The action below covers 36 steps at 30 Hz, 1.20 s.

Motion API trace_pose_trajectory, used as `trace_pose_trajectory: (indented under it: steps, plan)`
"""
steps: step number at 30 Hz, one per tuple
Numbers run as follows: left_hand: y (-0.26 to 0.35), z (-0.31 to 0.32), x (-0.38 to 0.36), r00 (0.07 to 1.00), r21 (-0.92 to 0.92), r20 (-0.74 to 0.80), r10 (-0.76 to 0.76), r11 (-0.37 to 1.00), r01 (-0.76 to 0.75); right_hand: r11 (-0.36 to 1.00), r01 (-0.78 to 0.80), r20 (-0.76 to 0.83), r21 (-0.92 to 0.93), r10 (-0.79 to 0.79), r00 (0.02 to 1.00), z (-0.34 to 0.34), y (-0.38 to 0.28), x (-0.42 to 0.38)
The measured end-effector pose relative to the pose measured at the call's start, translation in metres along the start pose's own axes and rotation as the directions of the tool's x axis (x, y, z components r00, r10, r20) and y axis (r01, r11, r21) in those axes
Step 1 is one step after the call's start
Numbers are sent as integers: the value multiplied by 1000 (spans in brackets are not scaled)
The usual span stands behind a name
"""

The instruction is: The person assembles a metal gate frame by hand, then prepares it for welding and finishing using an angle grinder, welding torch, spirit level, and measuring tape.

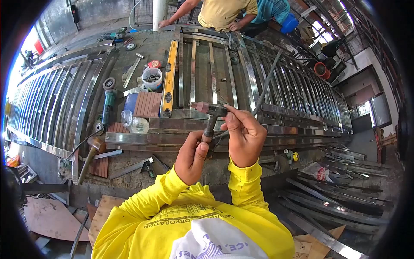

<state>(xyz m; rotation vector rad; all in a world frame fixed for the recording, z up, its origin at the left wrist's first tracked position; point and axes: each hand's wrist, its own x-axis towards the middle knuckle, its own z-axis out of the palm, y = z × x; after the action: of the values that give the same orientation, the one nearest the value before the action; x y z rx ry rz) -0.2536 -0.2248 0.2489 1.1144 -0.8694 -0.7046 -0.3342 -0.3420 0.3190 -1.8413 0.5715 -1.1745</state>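
A TIG welding torch (212, 113) is held up in front of my chest, its pinkish nozzle pointing left. My left hand (191, 158) is wrapped round the torch handle below the head. At the back end of the head, the fingertips of my right hand (245, 137) are pinched together; whether a small part sits between them is hidden. A grey hose or cable (268, 82) runs up and right behind my right hand. Beyond the torch, a yellow spirit level (169, 82) lies along a metal frame (212, 69) of shiny bars.
On the workbench lie an angle grinder (108, 103), a white bucket (152, 79) of small pieces, a mallet (91, 156) and a yellow tape measure (295, 156). Barred panels (56, 95) stretch left and right. Metal strips (327, 203) are piled at lower right. Two people (226, 15) stand across the bench.
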Motion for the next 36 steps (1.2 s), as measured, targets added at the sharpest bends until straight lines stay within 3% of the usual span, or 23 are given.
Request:
trace_pose_trajectory:
  steps: [6, 12, 14, 16, 17, 18, 19, 20, 21, 22, 23, 24, 25, 26, 27, 28, 29, 30, 31, 32, 34, 36]
  plan:
    - [-4, -2, 1, 1000, 14, -8, 26, 1000, -26, 999, 38, -7, -12, -38, 999, 3, 5, 1]
    - [2, -6, 2, 988, -132, -13, -154, 980, 151, 997, -52, -18, -48, 51, 999, 14, 6, 2]
    - [4, -17, 3, 971, -213, -90, -223, 956, 199, 997, -58, -25, -42, 57, 998, 23, 13, -2]
    - [-3, -43, 1, 933, -260, -222, -285, 939, 225, 998, -49, 57, 39, 47, 997, 24, 15, -16]
    - [-7, -59, 3, 918, -325, -267, -294, 924, 202, 999, -40, 163, -13, 41, 986, 21, 18, -28]
    - [-12, -76, 6, 904, -383, -313, -293, 909, 162, 967, -251, 382, 35, 219, 898, 17, 5, -41]
    - [-19, -95, 9, 899, -400, -338, -278, 907, 130, 994, -28, 621, 106, -44, 782, 19, 24, -50]
    - [-23, -112, 10, 895, -415, -363, -258, 905, 93, 982, -189, 830, 9, 98, 549, 18, 27, -67]
    - [-22, -124, 12, 878, -466, -383, -286, 881, 84, 934, -355, 906, 25, 129, 403, 31, 35, -89]
    - [-21, -132, 11, 856, -466, -418, -305, 881, 86, 899, -432, 952, -71, 190, 241, 47, 54, -116]
    - [-22, -139, 11, 836, -468, -449, -315, 880, 81, 925, -348, 945, -150, 238, 225, 68, 77, -145]
    - [-24, -146, 15, 825, -474, -469, -314, 878, 65, 877, -416, 904, -240, 358, 233, 90, 108, -174]
    - [-35, -153, 9, 780, -404, -540, -316, 910, 89, 908, -193, 796, -372, 419, 437, 118, 159, -222]
    - [-52, -158, 2, 750, -339, -599, -280, 937, 80, 846, -146, 682, -513, 505, 529, 140, 178, -233]
    - [-55, -154, 3, 751, -328, -603, -270, 942, 76, 853, 52, 616, -519, 332, 715, 173, 256, -292]
    - [-38, -137, 10, 800, -346, -534, -274, 934, 89, 795, -44, 574, -606, 474, 667, 183, 257, -276]
    - [-24, -122, 14, 840, -369, -467, -275, 924, 98, 743, -74, 592, -665, 585, 555, 181, 240, -247]
    - [-14, -112, 12, 864, -379, -424, -272, 920, 104, 706, 3, 576, -709, 575, 581, 190, 252, -253]
    - [-17, -110, 11, 889, -402, -372, -266, 910, 104, 709, -54, 520, -703, 565, 641, 202, 258, -252]
    - [-17, -108, 12, 899, -379, -354, -257, 918, 113, 719, -63, 426, -692, 478, 768, 210, 264, -256]
    - [-15, -102, 11, 910, -327, -333, -245, 936, 132, 692, -247, 371, -678, 613, 697, 204, 261, -243]
    - [-13, -96, 10, 925, -355, -294, -242, 926, 130, 614, -275, 372, -740, 714, 593, 191, 255, -234]
